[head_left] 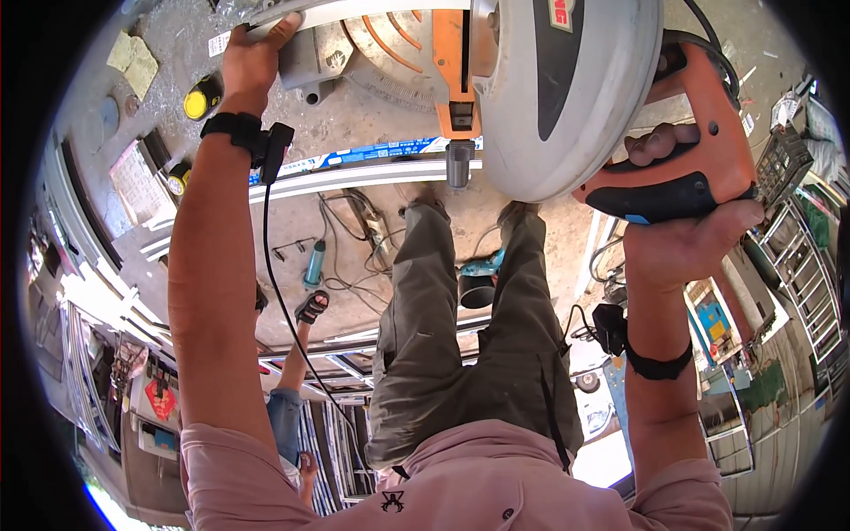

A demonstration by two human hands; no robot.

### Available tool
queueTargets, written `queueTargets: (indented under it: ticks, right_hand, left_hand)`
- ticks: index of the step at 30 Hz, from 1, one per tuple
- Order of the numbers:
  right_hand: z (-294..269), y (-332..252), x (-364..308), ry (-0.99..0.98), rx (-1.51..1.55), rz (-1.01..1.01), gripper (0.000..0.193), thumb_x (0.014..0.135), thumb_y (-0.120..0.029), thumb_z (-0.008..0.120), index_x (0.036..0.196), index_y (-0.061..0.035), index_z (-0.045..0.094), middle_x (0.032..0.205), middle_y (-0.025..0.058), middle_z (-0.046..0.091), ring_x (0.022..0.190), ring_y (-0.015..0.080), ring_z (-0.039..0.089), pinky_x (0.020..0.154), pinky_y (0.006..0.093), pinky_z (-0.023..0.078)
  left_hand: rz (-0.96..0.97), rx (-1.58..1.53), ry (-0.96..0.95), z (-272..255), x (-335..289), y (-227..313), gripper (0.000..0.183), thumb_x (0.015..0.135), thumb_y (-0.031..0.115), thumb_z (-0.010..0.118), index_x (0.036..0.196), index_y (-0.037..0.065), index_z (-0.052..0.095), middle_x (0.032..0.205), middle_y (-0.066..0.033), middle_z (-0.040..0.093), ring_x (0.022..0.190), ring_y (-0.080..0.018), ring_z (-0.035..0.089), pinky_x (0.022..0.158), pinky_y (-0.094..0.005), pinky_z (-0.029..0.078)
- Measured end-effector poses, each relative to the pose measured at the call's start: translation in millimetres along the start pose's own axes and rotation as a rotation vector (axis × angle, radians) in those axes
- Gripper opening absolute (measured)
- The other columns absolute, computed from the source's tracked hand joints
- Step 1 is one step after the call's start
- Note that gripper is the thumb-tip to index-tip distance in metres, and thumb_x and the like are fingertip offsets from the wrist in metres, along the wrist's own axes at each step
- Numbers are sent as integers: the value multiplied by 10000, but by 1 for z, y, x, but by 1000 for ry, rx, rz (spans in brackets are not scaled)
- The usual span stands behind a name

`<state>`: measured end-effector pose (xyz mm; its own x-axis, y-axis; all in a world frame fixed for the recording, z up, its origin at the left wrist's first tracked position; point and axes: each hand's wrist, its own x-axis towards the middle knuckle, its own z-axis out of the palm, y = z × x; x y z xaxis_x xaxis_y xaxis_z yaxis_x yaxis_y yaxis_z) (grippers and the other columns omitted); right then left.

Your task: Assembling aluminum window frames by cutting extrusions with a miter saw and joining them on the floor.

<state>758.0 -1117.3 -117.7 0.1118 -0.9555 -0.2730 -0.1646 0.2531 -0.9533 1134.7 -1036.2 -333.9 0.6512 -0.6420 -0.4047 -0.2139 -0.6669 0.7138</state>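
Note:
A large miter saw with a grey blade guard (531, 115) stands in front of me. Its round metal turntable (394, 66) has an orange insert (449, 66) and a dark knob (459, 164) at the near end. My left hand (251, 64) closes on a white strip-like profile (354, 11) along the far side of the saw's base, thumb on top. My right hand (668, 234) wraps round the saw's orange handle (722, 164), with fingers through its opening and the thumb outside. The blade and the profile's right part are hidden behind the guard.
Yellow-black tape measures (202, 97) lie left of the saw. Blue-and-white wrapped profiles (381, 152) run along the near edge. Below are cords, a teal cylindrical tool (315, 264) and a teal power tool (482, 265) between my legs. Another person's leg (292, 367) is at lower left.

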Motion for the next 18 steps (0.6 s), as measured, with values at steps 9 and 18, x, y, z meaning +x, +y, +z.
queueTargets:
  ticks: [9, 18]
  right_hand:
    - [-3, 11, -2, -3, 39, -32, 900, 820, -797, 370, 1110, 43, 510, 888, 144, 591, 801, 237, 596, 795, 409, 514]
    - [-5, 25, -5, -28, 16, -83, 922, 810, -811, 358, 1114, 46, 508, 874, 132, 592, 807, 227, 602, 739, 386, 522]
  left_hand:
    - [-59, 28, -42, -3, 2, 1, 717, 712, 506, 790, 1077, -70, 569, 881, -119, 639, 733, -173, 580, 646, -296, 467]
    - [-34, 5, -18, -1, 0, 2, 797, 712, 493, 793, 1180, -97, 532, 1033, -170, 640, 880, -208, 609, 774, -304, 482]
